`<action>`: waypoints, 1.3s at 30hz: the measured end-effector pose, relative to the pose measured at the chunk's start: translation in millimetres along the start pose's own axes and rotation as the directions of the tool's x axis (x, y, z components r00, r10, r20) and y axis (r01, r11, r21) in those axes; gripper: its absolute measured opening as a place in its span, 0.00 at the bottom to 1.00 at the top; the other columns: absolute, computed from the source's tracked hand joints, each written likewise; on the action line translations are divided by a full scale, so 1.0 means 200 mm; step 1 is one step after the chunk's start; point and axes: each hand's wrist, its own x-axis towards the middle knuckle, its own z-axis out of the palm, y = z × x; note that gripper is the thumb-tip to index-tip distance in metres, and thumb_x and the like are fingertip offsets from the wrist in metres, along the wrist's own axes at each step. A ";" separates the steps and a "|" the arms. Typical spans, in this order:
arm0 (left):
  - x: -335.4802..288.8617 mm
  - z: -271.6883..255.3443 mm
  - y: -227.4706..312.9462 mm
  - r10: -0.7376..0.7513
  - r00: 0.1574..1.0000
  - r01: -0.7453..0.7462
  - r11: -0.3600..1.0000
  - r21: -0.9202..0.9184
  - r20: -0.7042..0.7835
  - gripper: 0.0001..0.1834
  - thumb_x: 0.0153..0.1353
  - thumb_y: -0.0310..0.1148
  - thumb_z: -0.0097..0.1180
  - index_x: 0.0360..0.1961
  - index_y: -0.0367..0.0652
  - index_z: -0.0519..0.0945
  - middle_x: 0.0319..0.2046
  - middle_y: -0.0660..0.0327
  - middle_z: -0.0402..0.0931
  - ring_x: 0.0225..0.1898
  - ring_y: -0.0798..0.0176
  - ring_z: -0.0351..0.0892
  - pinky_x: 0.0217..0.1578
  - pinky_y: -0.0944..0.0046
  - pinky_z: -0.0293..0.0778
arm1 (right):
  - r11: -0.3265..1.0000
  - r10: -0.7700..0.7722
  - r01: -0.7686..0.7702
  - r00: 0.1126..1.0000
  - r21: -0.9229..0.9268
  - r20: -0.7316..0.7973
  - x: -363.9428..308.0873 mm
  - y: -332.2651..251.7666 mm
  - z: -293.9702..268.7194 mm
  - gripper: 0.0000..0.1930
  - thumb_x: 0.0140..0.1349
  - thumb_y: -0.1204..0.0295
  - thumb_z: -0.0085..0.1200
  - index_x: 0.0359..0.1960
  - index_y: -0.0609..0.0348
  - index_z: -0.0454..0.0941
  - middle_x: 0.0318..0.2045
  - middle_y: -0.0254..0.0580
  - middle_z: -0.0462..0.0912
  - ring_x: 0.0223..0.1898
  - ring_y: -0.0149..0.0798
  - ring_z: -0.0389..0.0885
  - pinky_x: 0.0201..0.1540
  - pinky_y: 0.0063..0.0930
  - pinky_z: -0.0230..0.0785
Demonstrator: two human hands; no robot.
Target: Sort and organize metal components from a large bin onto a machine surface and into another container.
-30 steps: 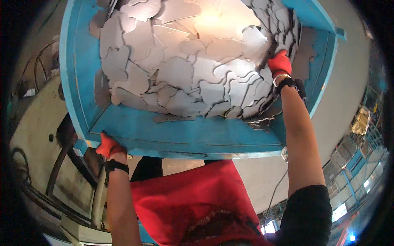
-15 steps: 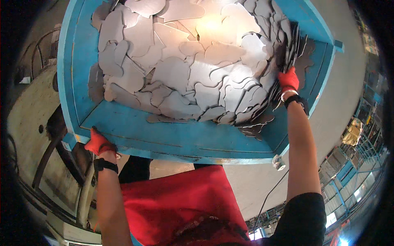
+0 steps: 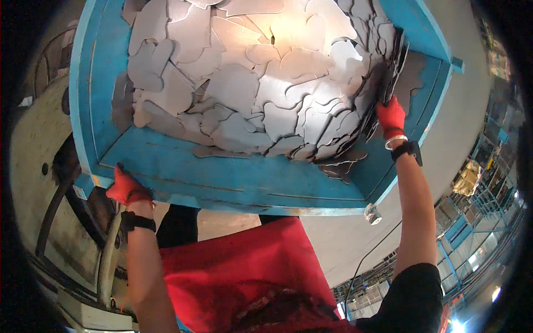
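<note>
A blue metal bin (image 3: 222, 191) holds a large heap of flat grey metal pieces (image 3: 233, 89) with curved, irregular outlines. My left hand (image 3: 129, 190), in a red glove, is closed over the bin's near rim by the left corner. At the heap's right side, my right hand (image 3: 392, 116), also red-gloved, is closed on the edges of several metal plates (image 3: 393, 75) standing steeply there. Its fingertips are partly hidden among those plates.
A red apron (image 3: 239, 261) hangs below the near rim. Worn pale machinery (image 3: 41, 166) with dark bars stands close on the left. Grey floor (image 3: 461, 111) stretches along the right, with racks (image 3: 466, 222) beyond. A small clear roll-like object (image 3: 373, 213) is at the near right corner.
The view has shifted slightly, so the bin and heap sit a little higher and further left. Both hands keep their places on the rim and the plates.
</note>
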 end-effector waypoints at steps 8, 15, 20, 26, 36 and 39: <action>0.07 0.03 -0.07 0.083 0.992 -0.086 0.996 -0.031 -0.093 0.35 0.38 0.45 0.67 0.42 0.31 0.67 0.39 0.45 0.74 0.38 0.49 0.76 0.38 0.52 0.73 | 0.986 -0.116 0.105 0.990 0.132 0.078 -0.53 -0.25 -0.27 0.27 0.48 0.62 0.53 0.50 0.58 0.66 0.31 0.58 0.78 0.34 0.59 0.76 0.36 0.46 0.69; 0.00 -0.02 0.04 0.139 0.980 -0.113 0.977 0.180 -0.139 0.30 0.39 0.42 0.64 0.40 0.30 0.70 0.41 0.43 0.73 0.38 0.46 0.75 0.37 0.53 0.71 | 0.899 -0.358 0.283 0.915 0.335 0.186 -1.02 -0.66 -0.15 0.36 0.45 0.64 0.56 0.58 0.55 0.58 0.26 0.54 0.78 0.27 0.54 0.78 0.29 0.44 0.71; -0.03 -0.03 0.04 0.241 0.963 -0.246 0.969 -0.028 -0.120 0.34 0.39 0.43 0.61 0.44 0.31 0.64 0.37 0.43 0.73 0.36 0.43 0.75 0.36 0.48 0.70 | 0.939 -0.303 0.226 0.901 0.259 0.311 -1.27 -1.24 0.00 0.39 0.47 0.56 0.56 0.60 0.56 0.54 0.40 0.51 0.75 0.34 0.51 0.78 0.34 0.42 0.70; -0.05 -0.04 0.10 0.150 0.978 -0.118 0.972 0.204 -0.148 0.36 0.41 0.44 0.59 0.46 0.31 0.60 0.37 0.41 0.72 0.37 0.40 0.74 0.37 0.45 0.70 | 0.786 -0.417 0.174 0.857 0.593 0.302 -1.28 -1.38 0.13 0.38 0.51 0.58 0.55 0.61 0.56 0.53 0.54 0.56 0.66 0.53 0.53 0.68 0.52 0.38 0.62; -0.01 -0.03 0.05 0.111 0.990 -0.107 0.993 0.055 -0.091 0.34 0.42 0.43 0.58 0.44 0.30 0.61 0.35 0.41 0.72 0.35 0.41 0.75 0.35 0.46 0.71 | 0.903 -0.163 0.012 0.934 0.429 0.318 -0.94 -0.92 0.25 0.38 0.46 0.61 0.60 0.58 0.60 0.57 0.49 0.57 0.67 0.50 0.54 0.69 0.51 0.39 0.63; -0.03 -0.03 0.07 0.104 0.985 -0.087 0.988 0.130 -0.135 0.34 0.42 0.43 0.58 0.44 0.30 0.61 0.35 0.41 0.72 0.35 0.41 0.75 0.35 0.46 0.71 | 0.943 -0.289 0.205 0.894 0.261 0.342 -0.98 -0.92 0.37 0.31 0.45 0.66 0.59 0.52 0.55 0.62 0.45 0.57 0.67 0.45 0.58 0.70 0.47 0.45 0.65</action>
